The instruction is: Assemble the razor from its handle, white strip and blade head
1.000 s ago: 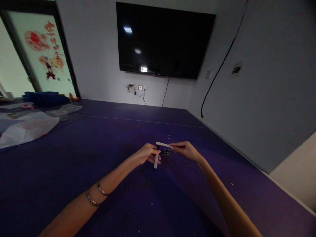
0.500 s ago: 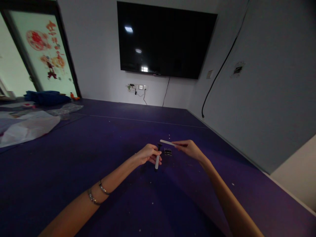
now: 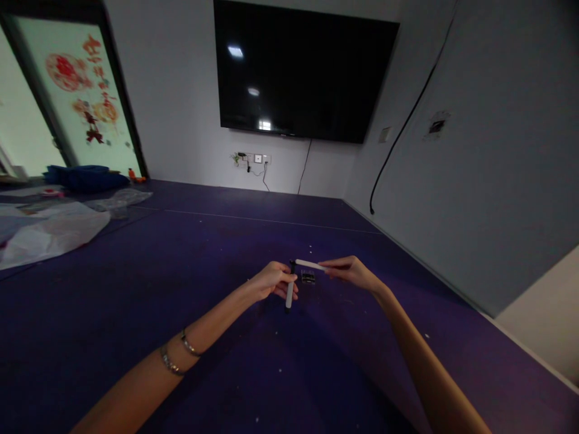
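My left hand (image 3: 275, 281) is closed around a pale rod with black ends (image 3: 289, 295), which stands nearly upright in its fingers. From the other side, my right hand (image 3: 350, 271) pinches one end of a slim white stick (image 3: 309, 264) between thumb and fingers. The stick lies almost level, and its left tip meets or nearly meets the black top of the rod; contact is too small to confirm. Just below the stick, between both hands, a small dark packet with light strips (image 3: 308, 277) rests on the purple surface (image 3: 217, 361).
White plastic sheeting (image 3: 58, 235), clear plastic film (image 3: 122, 202) and a blue cloth bundle (image 3: 85, 178) lie at the left. A large television (image 3: 307, 72) hangs on the back wall. Down the right wall runs a black cable (image 3: 407, 117). Tiny white bits dot the surface.
My right hand has shifted slightly right with the white stick. The stick's tip now sits by the rod's black top instead of overlapping above it. My left hand has barely moved.
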A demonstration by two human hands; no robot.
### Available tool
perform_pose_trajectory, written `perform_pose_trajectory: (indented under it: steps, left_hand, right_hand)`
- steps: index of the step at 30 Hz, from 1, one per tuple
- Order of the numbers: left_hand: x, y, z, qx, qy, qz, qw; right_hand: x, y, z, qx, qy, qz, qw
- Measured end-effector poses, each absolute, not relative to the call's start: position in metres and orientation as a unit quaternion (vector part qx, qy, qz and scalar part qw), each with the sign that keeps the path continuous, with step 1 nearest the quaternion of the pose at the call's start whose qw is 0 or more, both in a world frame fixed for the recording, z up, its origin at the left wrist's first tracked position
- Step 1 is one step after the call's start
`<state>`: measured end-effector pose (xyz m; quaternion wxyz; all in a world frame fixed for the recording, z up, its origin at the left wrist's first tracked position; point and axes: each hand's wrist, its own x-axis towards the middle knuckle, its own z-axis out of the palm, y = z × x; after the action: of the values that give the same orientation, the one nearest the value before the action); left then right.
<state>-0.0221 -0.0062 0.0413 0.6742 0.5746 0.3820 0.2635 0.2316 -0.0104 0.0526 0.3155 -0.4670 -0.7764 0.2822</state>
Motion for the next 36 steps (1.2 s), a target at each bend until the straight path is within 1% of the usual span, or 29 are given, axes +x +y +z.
perform_pose_trajectory:
  steps: [5, 9, 10, 14, 19, 23, 24, 28, 32, 36]
  left_hand:
    - [-0.021, -0.007, 0.042, 0.577, 0.383, 0.26, 0.673]
    - [-0.021, -0.007, 0.041, 0.574, 0.378, 0.263, 0.677]
    - [-0.02, -0.007, 0.041, 0.574, 0.378, 0.262, 0.678]
    - [-0.02, -0.007, 0.042, 0.575, 0.381, 0.257, 0.677]
    - [-0.02, -0.009, 0.043, 0.566, 0.383, 0.257, 0.683]
    - [-0.019, -0.01, 0.044, 0.57, 0.381, 0.254, 0.682]
    - [-0.018, -0.01, 0.044, 0.57, 0.382, 0.253, 0.682]
    - [-0.018, -0.01, 0.043, 0.57, 0.384, 0.252, 0.681]
    - [-0.018, -0.01, 0.042, 0.576, 0.379, 0.245, 0.682]
    - [-0.018, -0.01, 0.042, 0.576, 0.382, 0.243, 0.68]
  right_hand:
    - [0.235, -0.01, 0.049, -0.478, -0.763, 0.26, 0.348]
    - [0.232, -0.012, 0.053, -0.469, -0.774, 0.297, 0.305]
    - [0.231, -0.013, 0.054, -0.468, -0.775, 0.295, 0.305]
    - [0.228, -0.013, 0.057, -0.468, -0.773, 0.252, 0.347]
    - [0.227, -0.015, 0.059, -0.462, -0.785, 0.279, 0.303]
    - [0.223, -0.015, 0.058, -0.469, -0.77, 0.243, 0.358]
    - [0.222, -0.015, 0.058, -0.467, -0.771, 0.242, 0.36]
    - [0.22, -0.015, 0.058, -0.451, -0.787, 0.265, 0.326]
    - [0.22, -0.016, 0.06, -0.467, -0.776, 0.226, 0.359]
    - [0.22, -0.016, 0.06, -0.445, -0.792, 0.262, 0.326]
